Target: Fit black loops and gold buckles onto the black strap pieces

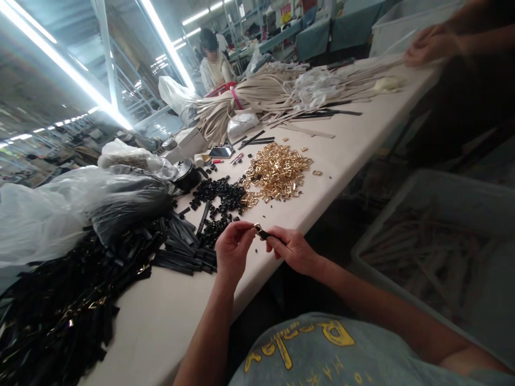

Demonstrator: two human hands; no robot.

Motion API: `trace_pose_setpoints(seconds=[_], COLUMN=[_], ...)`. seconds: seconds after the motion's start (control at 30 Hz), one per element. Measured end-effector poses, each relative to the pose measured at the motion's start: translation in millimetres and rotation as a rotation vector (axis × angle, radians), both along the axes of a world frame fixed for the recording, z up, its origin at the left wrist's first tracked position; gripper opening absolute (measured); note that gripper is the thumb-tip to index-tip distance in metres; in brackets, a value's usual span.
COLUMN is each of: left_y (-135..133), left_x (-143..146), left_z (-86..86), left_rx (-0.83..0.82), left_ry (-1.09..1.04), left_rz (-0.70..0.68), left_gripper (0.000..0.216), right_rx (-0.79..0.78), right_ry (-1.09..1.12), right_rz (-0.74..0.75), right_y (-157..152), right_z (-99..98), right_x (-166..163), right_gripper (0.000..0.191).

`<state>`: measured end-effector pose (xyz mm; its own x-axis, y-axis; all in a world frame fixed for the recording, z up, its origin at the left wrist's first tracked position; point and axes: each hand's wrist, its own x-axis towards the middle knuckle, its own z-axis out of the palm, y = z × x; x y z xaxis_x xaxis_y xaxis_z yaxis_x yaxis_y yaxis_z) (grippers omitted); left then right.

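Over the front edge of the table my two hands meet at a small gold buckle (257,228). My left hand (235,244) pinches the buckle between thumb and fingertips. From the other side my right hand (293,248) grips a short black strap (264,235) whose end is at the buckle; whether it runs through the frame is too small to tell. Just beyond my hands lie a heap of gold buckles (277,171) and a pile of small black loops (221,195). Cut black straps (183,252) lie left of my left hand.
Black straps with gold buckles (68,305) cover the table's left end, beside plastic bags (80,198). A metal pot (186,174), a phone (221,152) and bundled beige strips (261,91) stand farther back. Another person's hands (432,45) are at far right, above a plastic bin (434,257).
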<state>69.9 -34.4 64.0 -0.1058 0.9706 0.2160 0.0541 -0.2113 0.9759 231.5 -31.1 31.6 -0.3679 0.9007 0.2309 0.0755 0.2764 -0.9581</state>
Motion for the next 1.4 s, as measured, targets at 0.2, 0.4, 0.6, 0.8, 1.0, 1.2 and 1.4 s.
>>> trace_pose_setpoints(seconds=[0.2,0.4,0.6,0.8,1.0,1.2,1.4], left_y=[-4.9,-11.2,-17.3,-17.5,-18.5,-20.5,-22.6], left_x=[1.8,6.0,6.6,2.3,-2.7,-3.6,1.5], left_z=[-11.6,-20.9,-22.1,-15.5,-25.0,-28.0,-27.1], left_rx=[-0.060,-0.314,-0.266,-0.210,-0.414,-0.579,-0.594], left_ry=[-0.225,-0.529,-0.343,-0.147,-0.425,-0.601,-0.605], left_rz=[0.067,-0.051,-0.077,-0.063,-0.116,-0.165,-0.242], left_gripper=[0.020,0.022,0.022,0.022,0.024,0.031,0.032], right_rx=[0.049,0.068,0.052,0.104,0.231,0.368,0.483], right_ry=[-0.011,-0.064,-0.131,-0.192,-0.355,-0.362,-0.444], right_rz=[0.031,0.021,0.033,0.122,0.099,0.171,0.086], right_y=[-12.6,-13.8,-11.8,-8.3,-7.9,-9.5,-8.5], right_z=[3.0,-0.6,0.9,7.2,2.8,-1.5,-2.2], right_x=[-3.1,-1.3,0.1,4.0,3.4,4.2,6.5], right_gripper=[0.021,0.021,0.024,0.015,0.021,0.019,0.033])
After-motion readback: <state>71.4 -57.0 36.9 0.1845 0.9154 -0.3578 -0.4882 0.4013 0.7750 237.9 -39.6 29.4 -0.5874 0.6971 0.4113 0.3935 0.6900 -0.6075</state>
